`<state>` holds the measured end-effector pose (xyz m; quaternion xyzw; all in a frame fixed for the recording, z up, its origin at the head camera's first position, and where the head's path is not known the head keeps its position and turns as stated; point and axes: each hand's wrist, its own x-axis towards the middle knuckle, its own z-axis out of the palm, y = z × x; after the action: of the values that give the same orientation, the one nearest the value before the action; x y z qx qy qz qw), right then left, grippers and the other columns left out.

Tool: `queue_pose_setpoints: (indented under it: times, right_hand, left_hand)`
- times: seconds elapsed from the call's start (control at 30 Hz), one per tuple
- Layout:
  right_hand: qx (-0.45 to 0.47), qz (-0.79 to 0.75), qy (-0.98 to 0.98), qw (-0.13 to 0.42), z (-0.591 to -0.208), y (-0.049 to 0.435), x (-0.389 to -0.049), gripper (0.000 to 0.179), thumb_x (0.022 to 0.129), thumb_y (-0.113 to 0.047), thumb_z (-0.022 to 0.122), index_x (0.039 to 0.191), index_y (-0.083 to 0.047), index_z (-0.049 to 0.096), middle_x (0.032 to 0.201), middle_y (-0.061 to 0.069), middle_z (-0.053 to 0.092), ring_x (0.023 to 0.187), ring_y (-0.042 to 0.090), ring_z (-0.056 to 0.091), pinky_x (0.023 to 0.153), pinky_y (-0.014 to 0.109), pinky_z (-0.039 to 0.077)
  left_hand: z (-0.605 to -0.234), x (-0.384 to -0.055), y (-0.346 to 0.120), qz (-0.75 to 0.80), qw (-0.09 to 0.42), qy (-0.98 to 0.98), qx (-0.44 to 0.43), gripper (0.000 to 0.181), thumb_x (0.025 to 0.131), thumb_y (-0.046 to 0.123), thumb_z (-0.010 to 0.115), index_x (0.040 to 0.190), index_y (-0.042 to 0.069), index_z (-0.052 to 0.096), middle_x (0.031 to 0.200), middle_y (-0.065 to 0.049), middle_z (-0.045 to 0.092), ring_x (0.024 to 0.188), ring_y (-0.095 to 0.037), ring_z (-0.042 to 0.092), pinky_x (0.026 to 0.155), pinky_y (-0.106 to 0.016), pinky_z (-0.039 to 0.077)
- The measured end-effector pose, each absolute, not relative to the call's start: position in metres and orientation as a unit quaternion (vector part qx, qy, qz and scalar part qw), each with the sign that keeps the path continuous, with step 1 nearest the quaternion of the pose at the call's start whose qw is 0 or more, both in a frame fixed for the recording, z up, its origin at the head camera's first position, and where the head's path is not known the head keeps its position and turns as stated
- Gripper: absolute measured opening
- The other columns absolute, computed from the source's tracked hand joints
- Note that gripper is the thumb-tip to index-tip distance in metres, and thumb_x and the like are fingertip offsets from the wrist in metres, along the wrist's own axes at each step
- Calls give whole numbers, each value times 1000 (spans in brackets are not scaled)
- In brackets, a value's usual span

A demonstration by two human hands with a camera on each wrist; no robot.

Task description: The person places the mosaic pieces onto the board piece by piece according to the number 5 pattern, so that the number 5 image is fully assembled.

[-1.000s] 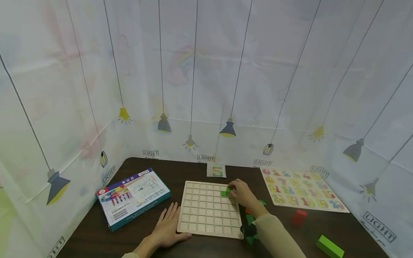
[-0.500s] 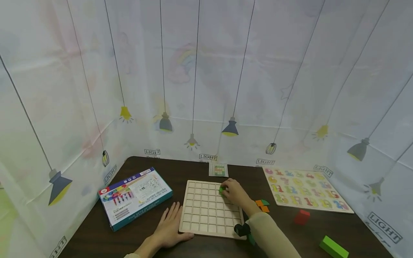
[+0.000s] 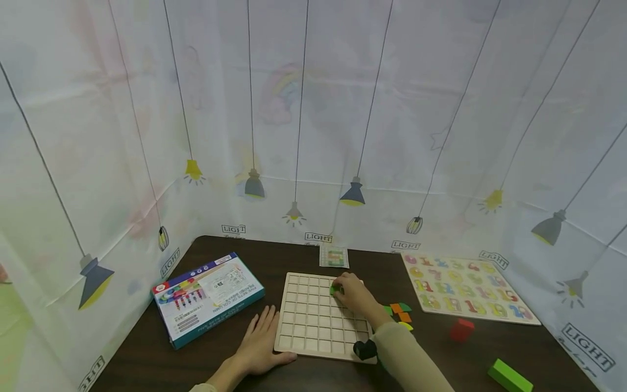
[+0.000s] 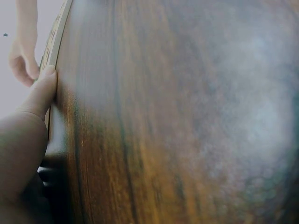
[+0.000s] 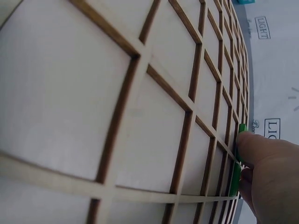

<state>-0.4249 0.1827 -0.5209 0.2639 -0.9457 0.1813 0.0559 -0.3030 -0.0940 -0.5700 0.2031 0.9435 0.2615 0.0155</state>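
Observation:
A light wooden grid board [image 3: 300, 318] with square cells lies on the dark table. At its upper right, my right hand [image 3: 356, 296] pinches a small green tile [image 3: 334, 289] with thumb and fingertips, down at the cells. In the right wrist view the thumb lies on that tile, and another green tile [image 5: 235, 181] sits in a cell close by, partly behind the fingers. My left hand [image 3: 258, 342] lies flat by the board's left edge, fingers straight. In the left wrist view its thumb [image 4: 44, 88] touches the board's side.
Loose orange tiles [image 3: 404, 317] and green ones lie right of the board, partly behind the right forearm. A pattern card [image 3: 334, 256] is behind it. A flat box [image 3: 208, 299] lies left; a number puzzle [image 3: 465, 288], red block [image 3: 462, 330] and green block [image 3: 510, 375] lie right.
My right hand has shifted slightly left across the board's upper right with the green tile at its fingertips. The left hand stays flat. The head view has turned slightly.

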Motion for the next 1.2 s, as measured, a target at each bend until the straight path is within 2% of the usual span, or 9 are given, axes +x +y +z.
queue_pose_setpoints:
  times: [0.3, 0.57, 0.7, 0.87, 1.2]
  right_hand:
    - [278, 185, -941, 59, -516, 186, -420, 18, 86, -8, 69, 104, -4, 68, 99, 9, 60, 92, 23, 53, 77, 38, 49]
    - [263, 224, -936, 63, -502, 184, -419, 23, 92, -8, 61, 114, -2, 63, 108, 10, 58, 98, 26, 55, 80, 39, 49]
    - [225, 239, -942, 75, -495, 214, -412, 21, 90, -5, 63, 111, -3, 64, 102, 7, 60, 91, 21, 58, 78, 36, 50]
    - [219, 232, -943, 91, -493, 240, -409, 17, 86, -2, 67, 103, -2, 67, 93, 5, 63, 83, 18, 60, 72, 35, 52]
    - [218, 225, -946, 82, -497, 274, -404, 15, 84, -2, 69, 98, -5, 69, 89, 0, 65, 79, 13, 60, 69, 31, 52]
  left_hand:
    - [-566, -302, -92, 268, 25, 942, 200, 113, 76, 77, 50, 149, -3, 17, 155, -21, 8, 142, -35, 2, 110, -54, 1]
    - [-567, -302, -103, 263, 7, 945, 193, 114, 75, 76, 52, 148, -4, 19, 154, -23, 10, 142, -36, 4, 110, -54, 1]
    - [-567, -301, -95, 267, 19, 941, 205, 113, 76, 76, 51, 148, -4, 18, 154, -23, 9, 142, -36, 3, 110, -55, 1]
    - [-562, -297, -94, 274, 21, 940, 204, 111, 77, 73, 55, 147, -6, 20, 153, -25, 11, 141, -38, 4, 109, -56, 1]
    - [-564, -299, -93, 269, 15, 940, 207, 114, 76, 76, 52, 148, -5, 17, 154, -24, 10, 142, -37, 3, 110, -54, 1]
